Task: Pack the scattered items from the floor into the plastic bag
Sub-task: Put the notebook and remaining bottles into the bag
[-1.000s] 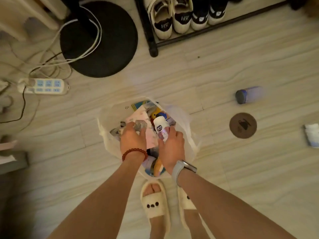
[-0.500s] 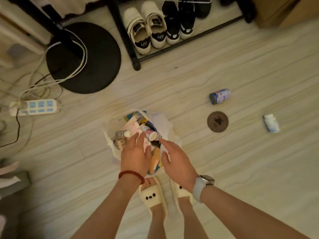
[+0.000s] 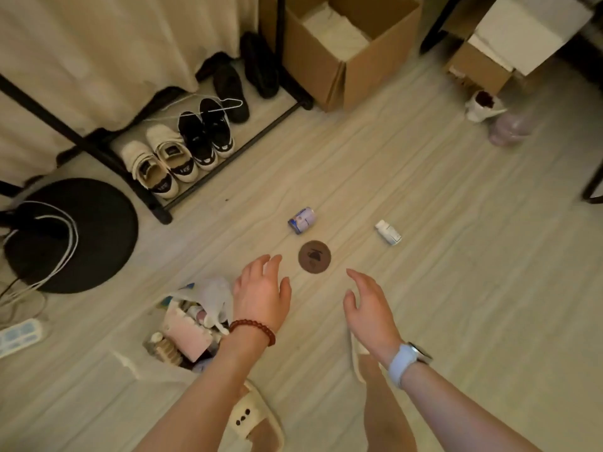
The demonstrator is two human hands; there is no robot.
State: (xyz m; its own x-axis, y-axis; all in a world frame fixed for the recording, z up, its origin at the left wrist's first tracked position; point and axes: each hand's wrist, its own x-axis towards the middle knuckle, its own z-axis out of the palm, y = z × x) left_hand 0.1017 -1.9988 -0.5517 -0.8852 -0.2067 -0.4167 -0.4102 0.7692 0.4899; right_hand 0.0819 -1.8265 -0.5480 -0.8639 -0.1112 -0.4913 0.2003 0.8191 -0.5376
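Note:
The clear plastic bag (image 3: 208, 296) sits on the floor at lower left, filled with a pink box and several small items. My left hand (image 3: 261, 293) hovers just right of the bag, fingers spread and empty. My right hand (image 3: 370, 308) is further right, also open and empty. Ahead of both hands lie a round brown coaster (image 3: 314, 257), a small blue-and-white can (image 3: 301, 220) on its side, and a white bottle (image 3: 387, 232) to the right.
A black shoe rack (image 3: 156, 203) with several pairs of shoes stands at upper left beside a round black stand base (image 3: 98, 236) with cables. A power strip (image 3: 19, 336) lies at far left. Cardboard boxes (image 3: 342, 60) stand at the back. My slippered feet (image 3: 251, 415) are below.
Both hands have come out of the bag and moved right toward the coaster, now empty. The view has swung up and right, so the bag sits lower left.

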